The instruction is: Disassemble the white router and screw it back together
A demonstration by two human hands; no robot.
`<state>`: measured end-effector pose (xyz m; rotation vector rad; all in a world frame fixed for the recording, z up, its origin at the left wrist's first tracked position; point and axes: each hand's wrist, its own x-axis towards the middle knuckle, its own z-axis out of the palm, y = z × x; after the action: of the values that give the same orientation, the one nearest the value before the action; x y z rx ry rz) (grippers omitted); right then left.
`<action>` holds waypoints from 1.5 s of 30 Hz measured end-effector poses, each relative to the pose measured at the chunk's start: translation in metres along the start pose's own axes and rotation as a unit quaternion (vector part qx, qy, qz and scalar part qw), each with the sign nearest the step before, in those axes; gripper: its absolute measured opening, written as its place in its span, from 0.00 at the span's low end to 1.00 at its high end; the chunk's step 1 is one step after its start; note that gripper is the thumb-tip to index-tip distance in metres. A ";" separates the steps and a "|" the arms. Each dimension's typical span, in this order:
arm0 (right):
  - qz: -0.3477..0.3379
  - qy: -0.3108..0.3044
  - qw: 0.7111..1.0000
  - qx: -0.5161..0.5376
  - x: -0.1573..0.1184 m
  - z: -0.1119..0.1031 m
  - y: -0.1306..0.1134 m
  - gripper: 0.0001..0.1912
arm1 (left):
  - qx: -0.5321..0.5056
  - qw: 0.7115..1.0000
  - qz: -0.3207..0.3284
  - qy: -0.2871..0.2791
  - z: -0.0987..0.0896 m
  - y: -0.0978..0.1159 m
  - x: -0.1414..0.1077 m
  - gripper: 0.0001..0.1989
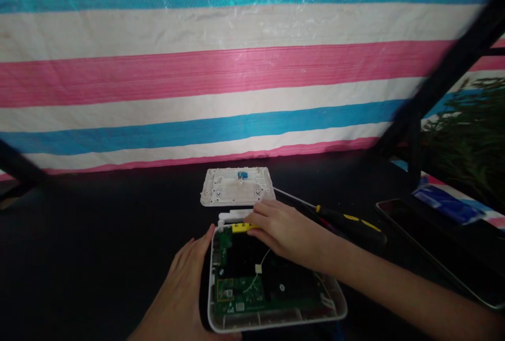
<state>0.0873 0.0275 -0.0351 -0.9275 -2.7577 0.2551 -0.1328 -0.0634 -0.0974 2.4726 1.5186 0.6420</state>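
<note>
An opened router [276, 325] sits in front of me: a pale plastic shell with a green circuit board [244, 288] and a black plate inside. My left hand [185, 278] grips the shell's left side, fingers along the far left corner. At the far edge, my right hand [282, 228] has its fingers closed on the router, by the yellow port block [239, 228] and a white antenna [232, 216]; its fingertips are partly hidden. A thin white wire [254, 280] crosses the board. Just beyond lies the perforated white cover [236, 188], bearing a small blue piece [242, 175].
A yellow-and-black screwdriver [351, 222] lies right of the cover, its shaft pointing left. Farther right are a dark phone [434, 246] and a blue packet [450, 204]. Striped sheeting [221, 78] hangs behind the black table [98, 225], beside dark frame bars [437, 78].
</note>
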 end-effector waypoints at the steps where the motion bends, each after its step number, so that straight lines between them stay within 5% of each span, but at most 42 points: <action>1: -0.005 0.002 1.000 -0.003 0.000 0.001 0.001 0.09 | -0.003 1.000 0.001 -0.001 -0.001 0.001 0.001 0.67; 9: 0.015 0.074 0.996 0.049 -0.004 -0.009 0.028 0.11 | -0.017 0.999 -0.029 -0.014 -0.008 0.009 0.006 0.70; 18: 0.004 0.043 0.997 0.059 -0.009 0.006 -0.001 0.10 | 0.012 1.000 0.012 0.019 -0.005 0.005 0.004 0.66; 32: 0.093 0.056 0.991 0.084 -0.012 0.010 -0.002 0.05 | 0.044 0.999 0.021 0.016 0.003 -0.001 0.003 0.63; 36: 0.090 0.082 0.990 0.065 -0.033 -0.007 0.011 0.09 | 0.031 0.999 0.035 0.007 0.002 -0.005 0.001 0.60; 39: 0.155 0.084 0.980 0.095 -0.064 -0.019 0.027 0.12 | 0.018 0.997 0.070 0.037 -0.001 -0.011 -0.001 0.58; 45: 0.206 0.039 0.956 0.207 -0.090 -0.008 0.036 0.14 | 0.024 0.998 -0.037 0.055 -0.020 0.001 0.037 0.23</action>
<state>0.1798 0.0019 -0.0492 -1.3364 -2.2756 0.8077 -0.1263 -0.0334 -0.0691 2.4394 1.6740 0.7487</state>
